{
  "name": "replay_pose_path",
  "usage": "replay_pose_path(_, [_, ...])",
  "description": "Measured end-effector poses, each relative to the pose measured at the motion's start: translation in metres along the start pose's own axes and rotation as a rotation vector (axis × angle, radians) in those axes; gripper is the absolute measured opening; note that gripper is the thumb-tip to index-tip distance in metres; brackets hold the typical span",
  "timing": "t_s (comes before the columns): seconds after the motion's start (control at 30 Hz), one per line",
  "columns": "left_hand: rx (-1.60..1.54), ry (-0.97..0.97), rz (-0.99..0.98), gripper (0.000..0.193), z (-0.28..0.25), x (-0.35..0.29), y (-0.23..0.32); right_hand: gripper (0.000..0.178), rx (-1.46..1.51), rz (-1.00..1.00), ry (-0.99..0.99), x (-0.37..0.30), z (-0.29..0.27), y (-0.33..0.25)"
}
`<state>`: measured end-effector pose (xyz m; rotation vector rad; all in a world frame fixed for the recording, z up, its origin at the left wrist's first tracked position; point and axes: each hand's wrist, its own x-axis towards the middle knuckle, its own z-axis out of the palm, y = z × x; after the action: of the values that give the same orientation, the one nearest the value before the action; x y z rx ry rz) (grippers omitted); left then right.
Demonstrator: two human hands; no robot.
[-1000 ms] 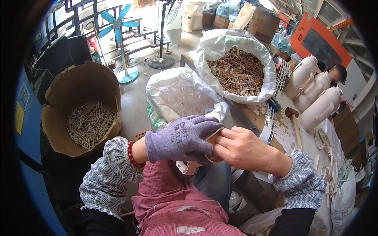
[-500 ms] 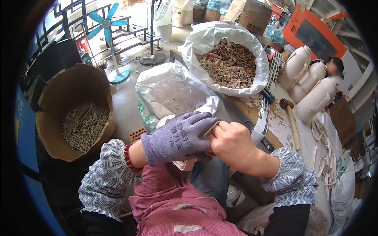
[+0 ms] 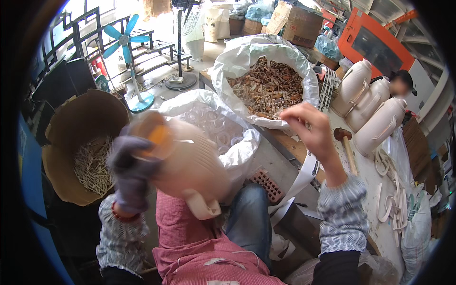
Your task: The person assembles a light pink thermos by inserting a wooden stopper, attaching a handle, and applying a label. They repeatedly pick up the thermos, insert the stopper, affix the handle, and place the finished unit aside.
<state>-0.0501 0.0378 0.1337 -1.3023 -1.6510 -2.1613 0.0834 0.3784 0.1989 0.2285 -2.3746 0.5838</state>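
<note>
A beige-pink thermos jug (image 3: 192, 154) lies tilted above my lap, smeared by motion. Its orange-lined open end (image 3: 160, 138) points left, and its handle (image 3: 203, 205) hangs below. My left hand (image 3: 130, 164), in a grey-purple glove, is wrapped round that open end. My bare right hand (image 3: 308, 126) is raised away from the jug, before the near rim of a white-lined sack (image 3: 223, 61) of small brown and clear pieces. Its fingers are loosely bent, and I see nothing in them. Close behind the jug stands a white bag (image 3: 244, 154) of clear rings.
A cardboard drum (image 3: 59, 175) with thin sticks stands left, a blue fan (image 3: 124, 40) behind it. On the right bench are several beige jugs (image 3: 380, 126), a mallet (image 3: 349, 149) and pale strips (image 3: 399, 199). A perforated brick (image 3: 266, 185) lies beyond my knee. Another person (image 3: 403, 83) is far right.
My hands have parted from over the jug's end. The left has swung the jug leftward and tilted it; the right has lifted up and to the right. My view has shifted slightly.
</note>
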Motion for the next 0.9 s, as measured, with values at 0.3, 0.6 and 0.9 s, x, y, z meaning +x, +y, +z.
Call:
replay_pose_path(0.3, [0.194,0.037,-1.054,0.065,-0.115,-0.173,-0.053,0.015,-0.52,0.457,-0.286,0.015,0.133,0.196])
replay_pose_path(0.6, [0.856,-0.781,-0.165,0.061,0.013,-0.052,-0.025,0.027,0.01,0.516,0.414,0.0,0.104,0.216])
replay_pose_path(0.9, [0.361,-0.948,-0.729,0.057,0.023,-0.102,-0.08,0.01,0.982,0.776,-0.528,-0.067,0.167,0.003])
